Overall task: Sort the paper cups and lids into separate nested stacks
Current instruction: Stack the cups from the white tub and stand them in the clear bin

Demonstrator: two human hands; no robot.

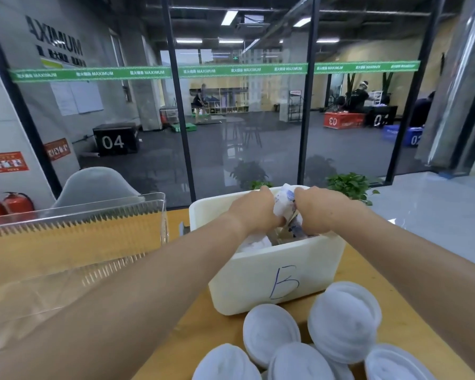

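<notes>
Nearest the camera: loose white lids (343, 319) in a scatter on the wooden table (395, 311), some overlapping, five or six in view, domed side up as far as can be told. Not yet one nested stack.

Just beyond them: white plastic bin (258, 275), a hand-drawn "B" in blue on its near wall. Both forearms reach over the lids and into its open top.

Inside the bin: printed paper cups (284, 204), white with blue markings. They look pressed together in a short column, long axis tilted, upper end leaning away toward the far rim, lower end down in the bin. More pale items lie below; too blurred to name.

Left hand (254, 209): fingers curled round the left side of the cup column, thumb hidden. Right hand (320, 208): curled round the right side, knuckles up, fingertips buried in the bin. The hands face each other, nearly touching across the cups; neither is clearly nearer. Both wrists bent downward, arms close to straight.

Judgement: the cups sit directly between the palms, so a lift would go up along that tilted axis and back toward the body to clear the near wall.

Left of the bin: clear acrylic tray (74, 242) with a serrated edge. Farther: grey chair (93, 185), green potted plants (351, 185), glass partition (244, 119).
</notes>
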